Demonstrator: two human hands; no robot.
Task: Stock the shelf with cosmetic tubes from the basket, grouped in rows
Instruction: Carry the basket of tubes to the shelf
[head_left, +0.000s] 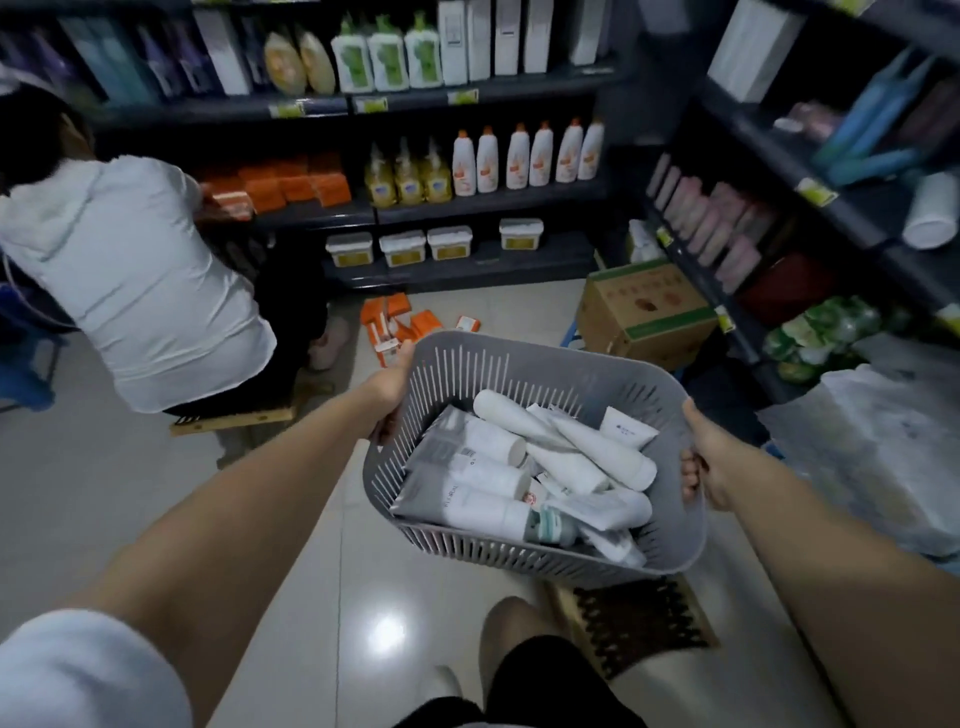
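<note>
**Holding.** The left hand grips the left rim of the grey slotted plastic basket, and the right hand grips the right rim, its fingers curled under the edge. Both grips are closed on the basket, which is carried clear of the pale tiled floor.

**Task items.** The white and grey cosmetic tubes lie in a loose heap inside the basket. None appears to be shelved yet.

**Step in hand.** This looks like carrying the basket to the dark metal shelving on the right. Which tier is meant cannot be told. The basket should be kept level and set down near the shelving, which would free one hand to pick out tubes.

**Surroundings.**
- A green-banded cardboard box sits on the floor just beside the shelving's foot.
- Crumpled clear plastic bags lie near it, narrowing the approach.
- Orange packets are scattered on the floor ahead.
- A person in a white shirt crouches at the far shelves, well to the left.
</note>
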